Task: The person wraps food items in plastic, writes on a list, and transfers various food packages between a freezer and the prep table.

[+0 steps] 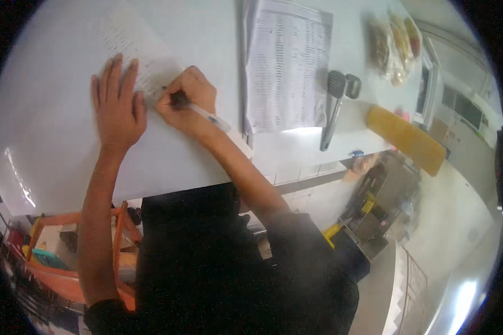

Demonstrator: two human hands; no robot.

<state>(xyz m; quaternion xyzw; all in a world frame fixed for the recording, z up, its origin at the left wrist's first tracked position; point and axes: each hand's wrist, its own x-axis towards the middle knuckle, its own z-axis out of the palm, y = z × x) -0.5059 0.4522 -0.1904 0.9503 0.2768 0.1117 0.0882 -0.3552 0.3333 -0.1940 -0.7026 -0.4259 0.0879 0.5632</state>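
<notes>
The left hand (116, 109) lies flat, fingers spread, on a printed sheet (129, 42) on the white table (56, 156). Just beside it the right hand (187, 100) grips a pen (204, 114), tip on the sheet; a second printed sheet (288, 64) and a grey spatula (333, 106) lie further right

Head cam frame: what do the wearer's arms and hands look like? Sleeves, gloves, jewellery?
Both hands are bare: no gloves on the left hand or the right hand, and no rings, watch or bands that I can make out. The forearms are uncovered up to dark short sleeves, the left sleeve and the right sleeve, part of a black top. The picture is too soft to show finer marks.
</notes>
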